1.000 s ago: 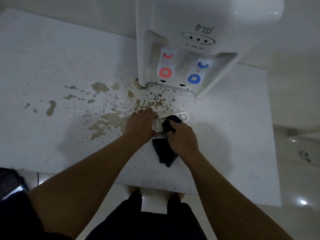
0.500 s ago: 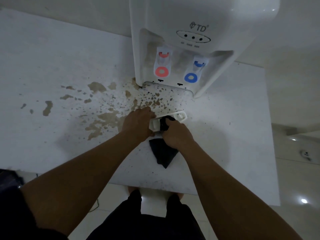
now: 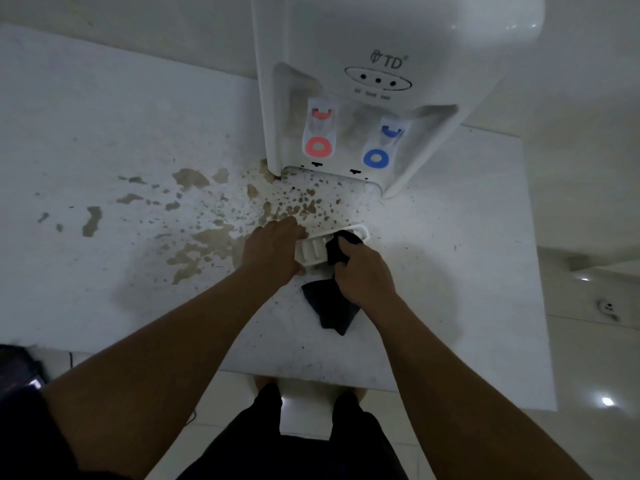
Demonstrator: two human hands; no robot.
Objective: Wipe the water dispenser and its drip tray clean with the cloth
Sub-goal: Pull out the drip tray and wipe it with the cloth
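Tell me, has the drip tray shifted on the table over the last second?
No. The drip tray keeps its spot in front of the water dispenser base, right of the same brown stains.

ahead: dispenser [image 3: 363, 81] blocks, taps [image 3: 318, 133] overhang its recess | centre: tray [image 3: 311, 249] under both my hands, near the dispenser | left: bare table [image 3: 104, 116], only flat stains [image 3: 194, 251] | right: bare table to its edge

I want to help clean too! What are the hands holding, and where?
The right hand grips the dark cloth around its bunched middle. The left hand holds the white drip tray by its left end.
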